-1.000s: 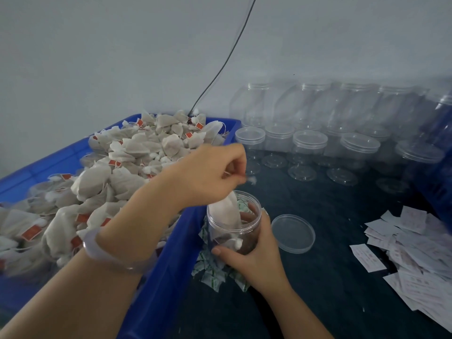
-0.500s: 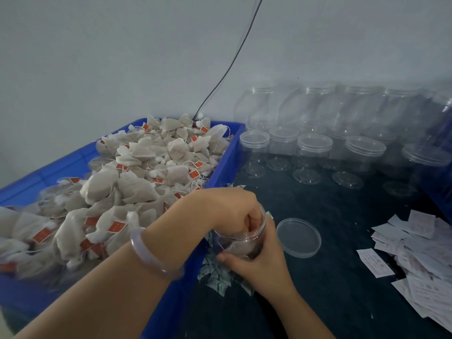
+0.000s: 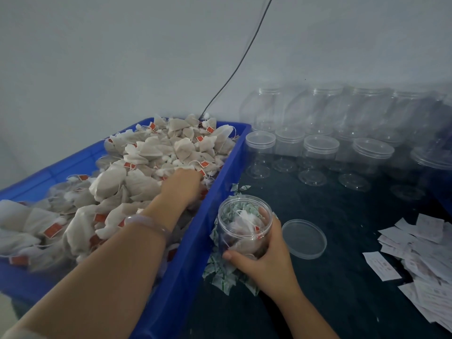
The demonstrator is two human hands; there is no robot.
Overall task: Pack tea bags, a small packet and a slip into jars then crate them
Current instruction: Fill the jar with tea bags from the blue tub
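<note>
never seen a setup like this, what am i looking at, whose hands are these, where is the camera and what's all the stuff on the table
There is no machine here: a person works with two bare hands. Every picture comes from one wide-angle camera worn on their head, looking forward and down, which is why the arms enter from the bottom edge. The left hand reaches into a heap of tea bags in a blue crate. Its fingers are buried, so I cannot tell whether it has caught one. The right hand grips a clear open jar that already has tea bags inside. Beneath it, small green-and-white packets lie on the dark table. A loose lid lies flat beside the jar, paper slips are spread on the right, and empty jars stand by the wall.
</note>
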